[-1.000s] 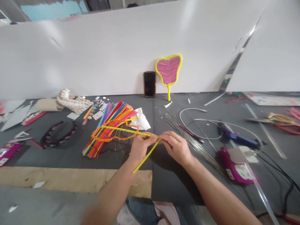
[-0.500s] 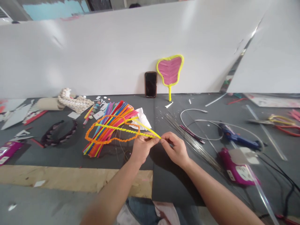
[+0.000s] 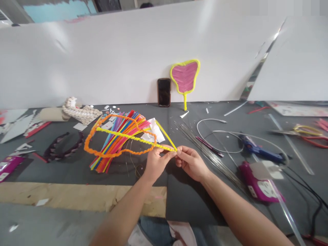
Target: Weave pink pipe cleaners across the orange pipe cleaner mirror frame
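My left hand (image 3: 156, 163) pinches a twisted yellow pipe cleaner (image 3: 133, 138) close to its near end. An orange twisted loop (image 3: 99, 154) hangs out to the left, joined to the yellow length near my left fingers. With thumb and forefinger, my right hand (image 3: 191, 162) grips the yellow strand at its tip, fingertips almost touching those of the left. A straight free yellow strand (image 3: 165, 134) juts up and left from that point. Beneath the loop lies a fanned bundle of coloured pipe cleaners (image 3: 112, 150), beside a crumpled white paper (image 3: 155, 131).
Against the white board lean a phone (image 3: 164, 92) and a pink fan with yellow edging (image 3: 185, 78). Thin wires (image 3: 210, 153), a blue glue gun (image 3: 263, 150), a magenta device (image 3: 256, 181) and scissors (image 3: 297, 131) lie right. A dark braided headband (image 3: 55, 147) lies left.
The free yellow strand has swung up to a steeper angle at my fingertips. The orange loop has shifted left and opened wider, and my right hand has turned slightly.
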A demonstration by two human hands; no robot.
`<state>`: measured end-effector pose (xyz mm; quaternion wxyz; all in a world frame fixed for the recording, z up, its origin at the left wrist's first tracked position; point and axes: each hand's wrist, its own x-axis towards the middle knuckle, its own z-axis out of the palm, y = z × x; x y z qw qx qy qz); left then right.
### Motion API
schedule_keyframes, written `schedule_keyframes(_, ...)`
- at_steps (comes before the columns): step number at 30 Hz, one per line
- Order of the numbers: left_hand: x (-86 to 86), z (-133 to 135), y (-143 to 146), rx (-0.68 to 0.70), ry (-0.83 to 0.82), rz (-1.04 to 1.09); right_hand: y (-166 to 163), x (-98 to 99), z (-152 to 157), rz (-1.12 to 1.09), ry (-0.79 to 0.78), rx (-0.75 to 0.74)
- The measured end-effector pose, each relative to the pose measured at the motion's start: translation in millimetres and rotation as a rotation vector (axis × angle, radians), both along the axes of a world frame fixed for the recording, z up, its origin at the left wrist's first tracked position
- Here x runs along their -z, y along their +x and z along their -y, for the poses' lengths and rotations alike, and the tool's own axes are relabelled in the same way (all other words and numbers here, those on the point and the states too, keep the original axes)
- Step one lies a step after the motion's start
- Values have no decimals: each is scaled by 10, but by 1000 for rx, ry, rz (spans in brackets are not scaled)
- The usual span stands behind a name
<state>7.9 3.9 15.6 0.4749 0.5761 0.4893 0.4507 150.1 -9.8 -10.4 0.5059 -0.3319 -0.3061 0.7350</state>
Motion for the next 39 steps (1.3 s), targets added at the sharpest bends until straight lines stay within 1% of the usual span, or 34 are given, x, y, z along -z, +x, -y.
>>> schedule_keyframes(3,31,-16,-10,-56,-67,128,-12,29,-4,87,77,74)
schedule_keyframes(7,84,-30,-15,-155,-110,216,-19,45,-5,309,187,174)
schedule_keyframes(9,96,-32,-7,-174,-107,231,-27,32,-3,377,208,194)
schedule_keyframes(13,95,-34,8,-187,-102,253,-50,0,7,439,219,199)
schedule_keyframes(20,100,-52,-2,-179,-60,238,-90,7,22,493,235,213)
schedule_keyframes(24,113,-53,-30,-166,-61,144,-103,11,27,500,218,214)
schedule_keyframes(31,94,-18,-38,-153,5,11,-81,46,26,488,224,171)
schedule_keyframes(39,153,-42,-35,-200,2,103,-86,32,19,477,252,171)
